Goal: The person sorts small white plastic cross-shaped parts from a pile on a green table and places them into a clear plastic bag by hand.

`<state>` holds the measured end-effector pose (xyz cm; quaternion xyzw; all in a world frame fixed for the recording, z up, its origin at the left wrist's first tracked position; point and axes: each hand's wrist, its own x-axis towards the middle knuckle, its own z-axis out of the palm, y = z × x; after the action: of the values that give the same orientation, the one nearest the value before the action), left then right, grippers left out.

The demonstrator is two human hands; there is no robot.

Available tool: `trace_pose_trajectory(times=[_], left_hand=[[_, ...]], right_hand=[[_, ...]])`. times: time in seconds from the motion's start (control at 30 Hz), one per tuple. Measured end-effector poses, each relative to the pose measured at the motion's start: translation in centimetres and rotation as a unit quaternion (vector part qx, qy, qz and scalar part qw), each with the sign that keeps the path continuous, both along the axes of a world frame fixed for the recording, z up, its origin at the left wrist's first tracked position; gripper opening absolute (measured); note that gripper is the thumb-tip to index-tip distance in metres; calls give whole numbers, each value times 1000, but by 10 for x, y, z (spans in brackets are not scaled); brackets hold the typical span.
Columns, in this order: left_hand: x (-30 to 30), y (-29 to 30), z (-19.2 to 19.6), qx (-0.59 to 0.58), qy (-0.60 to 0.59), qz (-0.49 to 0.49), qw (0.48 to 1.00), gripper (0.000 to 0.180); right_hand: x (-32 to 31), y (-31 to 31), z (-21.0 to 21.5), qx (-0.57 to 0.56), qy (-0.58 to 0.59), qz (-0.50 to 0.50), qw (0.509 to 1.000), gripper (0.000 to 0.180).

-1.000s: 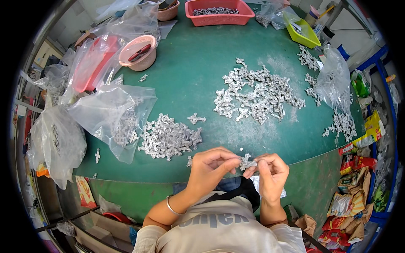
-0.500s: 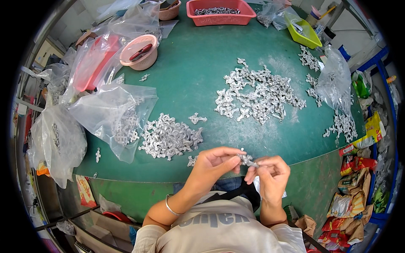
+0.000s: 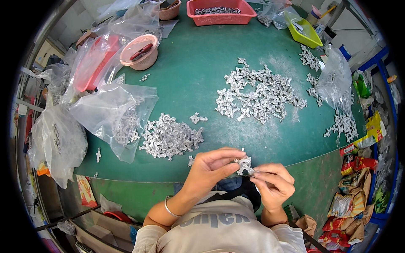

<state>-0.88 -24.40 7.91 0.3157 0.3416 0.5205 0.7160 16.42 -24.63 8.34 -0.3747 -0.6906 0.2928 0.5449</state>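
A small silver-grey metal casting (image 3: 244, 165) with curved arms is held up between my two hands at the table's near edge. My left hand (image 3: 214, 166) pinches its left side between thumb and fingers. On the other side, my right hand (image 3: 274, 182) grips its lower right end with thumb and fingertips. Left of my left hand lies a dense pile of similar castings (image 3: 171, 137), with a single casting (image 3: 198, 118) just beyond it. A wider, looser spread of castings (image 3: 259, 92) covers the table farther off to the right.
Clear plastic bags (image 3: 114, 111) with castings lie at the left. Beyond them stands a pink bowl (image 3: 139, 63) holding red-handled pliers (image 3: 141, 52). A red tub (image 3: 221, 20) of parts and a yellow-green basket (image 3: 304, 33) stand at the far side. Another bag (image 3: 336, 80) lies right.
The casting has turned between my fingers, so its curved, open shape now shows. My right hand has shifted slightly right and down; my left hand is almost where it was.
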Motion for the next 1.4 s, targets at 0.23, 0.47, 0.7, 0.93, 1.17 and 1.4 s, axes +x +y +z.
trace_pose_trajectory(times=[0.23,0.47,0.7,0.93,1.17,1.4], left_hand=[[-2,-1,-1,15,-14,-10,1000,25],[-2,-1,-4,20,-21,-14,999,24],[0,0,-3,22,-24,6,999,24],[0,0,-3,34,-34,8,999,22],[1,-1,-1,26,-33,11,999,22],[5,2,8,32,-21,21,999,18]], right_hand=[[-2,0,-1,8,7,1,1000,20],[-6,0,-1,-4,19,-25,999,19],[-2,-2,-7,-1,30,-9,1000,20],[-2,-3,-8,-8,44,-19,999,23],[-4,-5,-10,-26,65,-34,997,29],[0,-4,-14,-38,49,-18,998,26]])
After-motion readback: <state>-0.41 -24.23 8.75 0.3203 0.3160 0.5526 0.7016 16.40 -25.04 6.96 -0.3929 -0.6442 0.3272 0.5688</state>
